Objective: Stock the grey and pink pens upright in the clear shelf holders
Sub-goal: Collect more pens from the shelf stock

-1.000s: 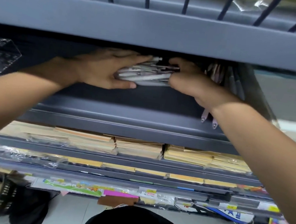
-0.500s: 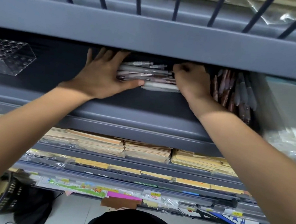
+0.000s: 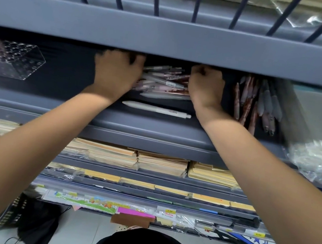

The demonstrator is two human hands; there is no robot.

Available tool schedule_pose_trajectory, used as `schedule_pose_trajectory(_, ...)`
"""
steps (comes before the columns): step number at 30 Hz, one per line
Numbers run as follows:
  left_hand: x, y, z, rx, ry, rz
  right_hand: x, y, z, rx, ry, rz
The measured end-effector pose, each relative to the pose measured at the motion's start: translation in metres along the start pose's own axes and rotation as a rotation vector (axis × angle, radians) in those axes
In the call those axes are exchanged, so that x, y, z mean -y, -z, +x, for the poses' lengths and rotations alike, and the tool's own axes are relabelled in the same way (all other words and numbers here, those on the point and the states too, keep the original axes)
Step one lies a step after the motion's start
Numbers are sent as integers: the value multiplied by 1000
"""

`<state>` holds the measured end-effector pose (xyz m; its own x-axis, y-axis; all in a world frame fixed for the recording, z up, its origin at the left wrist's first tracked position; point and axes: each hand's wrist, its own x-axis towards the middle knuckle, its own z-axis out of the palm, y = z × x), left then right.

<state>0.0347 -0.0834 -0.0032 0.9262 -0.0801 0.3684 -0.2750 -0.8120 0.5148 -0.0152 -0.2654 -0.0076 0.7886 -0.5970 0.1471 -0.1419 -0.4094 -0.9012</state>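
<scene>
A bundle of grey and pink pens [image 3: 164,80] lies sideways on the dark shelf [image 3: 155,127], held between both hands. My left hand [image 3: 117,73] covers its left end and my right hand [image 3: 205,86] grips its right end; the fingertips of both are hidden under the upper shelf beam. One grey pen [image 3: 155,108] lies loose on the shelf just in front of the bundle. A clear holder with round holes [image 3: 12,59] stands at the far left. More pink and grey pens [image 3: 259,102] stand at the right.
The upper shelf beam [image 3: 171,37] hangs low over the hands. Crumpled clear plastic wrap [image 3: 319,159] sits at the right end. Stacks of tan envelopes [image 3: 150,161] fill the shelf below. A black basket [image 3: 8,216] stands on the floor at lower left.
Both hands have pushed the bundle deeper under the beam. One grey pen has dropped out and now lies loose on the shelf in front.
</scene>
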Motion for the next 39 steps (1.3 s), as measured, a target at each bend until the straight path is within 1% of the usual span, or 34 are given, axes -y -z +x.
schedule_pose_trajectory(2, 10, 6, 1, 8, 219, -73, -1, -1, -3, -9, -12, 21)
schedule_pose_trajectory(3, 13, 8, -2, 18, 286, -135, 0, -3, -6, -6, -10, 27)
schedule_pose_trajectory(4, 13, 8, -6, 29, 315, -178, 1, -5, -9, -3, -6, 24)
schedule_pose_trajectory(10, -16, -7, -23, -11, 357, -396, 9, -13, -18, -29, -32, 28)
schedule_pose_trajectory(14, -21, -9, -21, -5, 354, -458, 14, -15, -16, -37, -81, 91)
schedule_pose_trajectory(18, -18, -5, -19, -3, 344, -517, 18, -12, -8, -61, -166, 206)
schedule_pose_trajectory(19, -15, -3, -18, 17, 319, -517, 17, -9, -6, -63, -180, 241)
schedule_pose_trajectory(20, -12, 0, -19, 33, 259, -455, 16, -5, -7, -48, -189, 272)
schedule_pose_trajectory(21, -8, 5, -22, 74, 146, -333, 13, 1, -9, -16, -187, 291)
schedule_pose_trajectory(22, -4, 11, -27, 160, -7, -203, 9, 7, -12, 31, -172, 277)
schedule_pose_trajectory(24, 4, 24, -38, 416, -317, -16, -2, 19, -22, 159, -91, 163)
schedule_pose_trajectory(25, 7, 30, -43, 545, -420, 63, -7, 26, -27, 238, -57, 98)
schedule_pose_trajectory(26, 11, 34, -45, 642, -467, 125, -11, 32, -31, 311, -38, 38)
schedule_pose_trajectory(27, 14, 37, -45, 690, -471, 162, -13, 37, -33, 361, -35, -6)
schedule_pose_trajectory(28, 16, 40, -44, 685, -450, 170, -15, 41, -34, 392, -33, -32)
schedule_pose_trajectory(30, 17, 40, -40, 606, -417, 162, -16, 47, -37, 432, -5, -62)
schedule_pose_trajectory(31, 16, 38, -37, 571, -429, 188, -18, 49, -39, 425, 10, -81)
schedule_pose_trajectory(33, 14, 32, -32, 542, -471, 262, -20, 49, -43, 349, 35, -129)
schedule_pose_trajectory(35, 9, 29, -22, 561, -485, 329, -22, 46, -51, 233, 50, -169)
schedule_pose_trajectory(37, -2, 30, -10, 618, -484, 363, -24, 43, -59, 133, 86, -278)
schedule_pose_trajectory(39, -18, 31, 5, 731, -410, 349, -25, 41, -64, 89, 139, -371)
